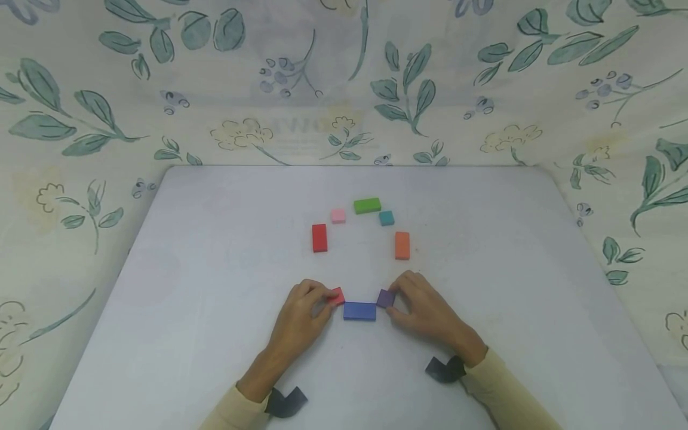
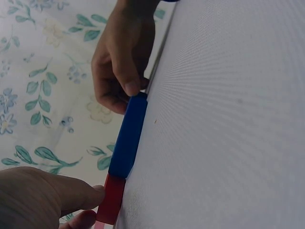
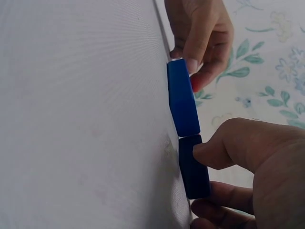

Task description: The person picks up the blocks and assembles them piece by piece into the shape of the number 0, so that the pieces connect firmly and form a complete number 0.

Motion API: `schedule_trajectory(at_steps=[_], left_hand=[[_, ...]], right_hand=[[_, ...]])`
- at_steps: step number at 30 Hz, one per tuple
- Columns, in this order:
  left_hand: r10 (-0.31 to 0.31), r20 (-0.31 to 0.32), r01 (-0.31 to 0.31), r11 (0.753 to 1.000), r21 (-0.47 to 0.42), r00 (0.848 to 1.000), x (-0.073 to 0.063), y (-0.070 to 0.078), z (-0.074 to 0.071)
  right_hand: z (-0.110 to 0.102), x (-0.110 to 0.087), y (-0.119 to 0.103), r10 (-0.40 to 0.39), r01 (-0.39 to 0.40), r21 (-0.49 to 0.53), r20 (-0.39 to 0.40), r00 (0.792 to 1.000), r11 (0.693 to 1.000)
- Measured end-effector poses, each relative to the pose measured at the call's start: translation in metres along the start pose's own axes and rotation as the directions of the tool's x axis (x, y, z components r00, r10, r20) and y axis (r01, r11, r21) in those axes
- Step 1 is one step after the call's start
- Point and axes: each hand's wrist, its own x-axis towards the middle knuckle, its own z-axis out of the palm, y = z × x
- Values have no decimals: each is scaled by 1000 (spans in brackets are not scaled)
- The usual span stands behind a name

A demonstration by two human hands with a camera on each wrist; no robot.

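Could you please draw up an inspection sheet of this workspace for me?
Surface: white tabletop, finely textured in the wrist views.
Job's things: eight blocks in a rough ring: blue rectangular block nearest the person, small red block and small purple block at its ends, then red rectangular block, orange rectangular block, small pink block, small teal block and green rectangular block.
Clutter: nothing seen.
Hands: left hand pinches the small red block; right hand pinches the small purple block.
Cables: nothing seen.
Surroundings: floral-patterned cloth behind the tabletop and at both sides.
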Motion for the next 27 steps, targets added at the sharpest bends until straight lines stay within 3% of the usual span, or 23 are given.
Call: schedule_trajectory(at_steps=[27], left_hand=[[7, 2, -7, 1000, -17, 1000, 0, 1, -2]], right_hand=[[2, 0, 3, -8, 8, -8, 4, 1000, 1000]])
